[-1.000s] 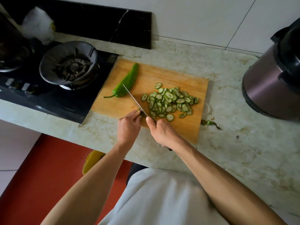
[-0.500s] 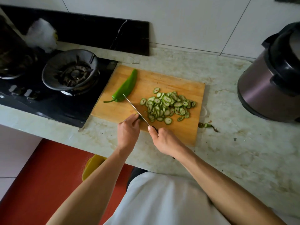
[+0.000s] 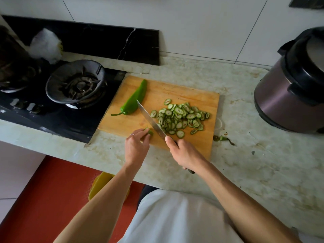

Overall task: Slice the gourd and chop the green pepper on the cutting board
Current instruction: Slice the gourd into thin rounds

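Note:
A wooden cutting board (image 3: pixel 184 95) lies on the marble counter. Many thin gourd slices (image 3: pixel 182 118) are heaped on its right half. A whole green pepper (image 3: pixel 135 100) lies on its left half, stem pointing left. My left hand (image 3: pixel 136 148) pinches a small gourd end piece (image 3: pixel 149 132) at the board's near edge. My right hand (image 3: pixel 185 154) grips the handle of a knife (image 3: pixel 150 120); the blade slants up-left between the end piece and the slices, its tip near the pepper.
A gas stove with a burner (image 3: pixel 77 83) sits left of the board. A purple pressure cooker (image 3: pixel 291 92) stands at the right. A green scrap (image 3: pixel 223 138) lies on the counter (image 3: pixel 245 163) right of the board. Red floor shows below.
The left hand has drawn back slightly from the blade, and the gourd end piece now shows at its fingertips. The knife stays in place. The view has tilted a little.

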